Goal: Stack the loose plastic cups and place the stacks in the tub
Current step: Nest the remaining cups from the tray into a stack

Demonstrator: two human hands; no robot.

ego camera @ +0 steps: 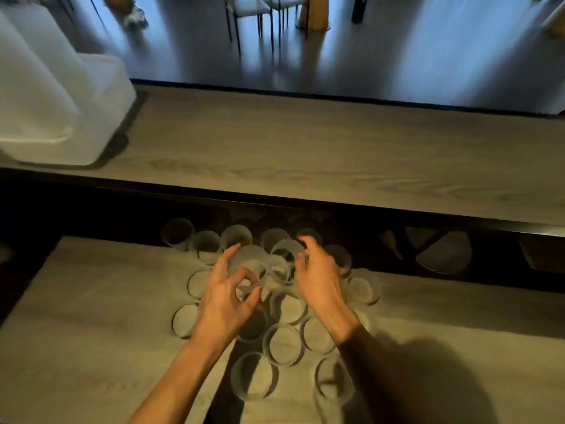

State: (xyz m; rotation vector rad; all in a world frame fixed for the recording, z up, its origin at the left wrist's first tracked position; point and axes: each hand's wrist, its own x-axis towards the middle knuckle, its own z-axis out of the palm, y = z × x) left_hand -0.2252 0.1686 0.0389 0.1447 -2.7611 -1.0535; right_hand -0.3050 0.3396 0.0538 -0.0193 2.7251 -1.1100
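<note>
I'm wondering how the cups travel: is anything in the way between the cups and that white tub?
Nothing visible does. The cups sit on the near table; the tub stands up-left on the farther table, across a dark gap, with no object showing between.

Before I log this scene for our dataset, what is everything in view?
near table: one, grey wood-grain, foreground
far counter: one, grey wood-grain, beyond dark gap
loose cups: about fifteen, clear, upright, clustered on near table
tub: one, white, left on far counter
chairs: two, thin dark legs, background floor
left grip: one, bare, pinching held cup
right grip: one, bare, curled on tilted cup
</note>
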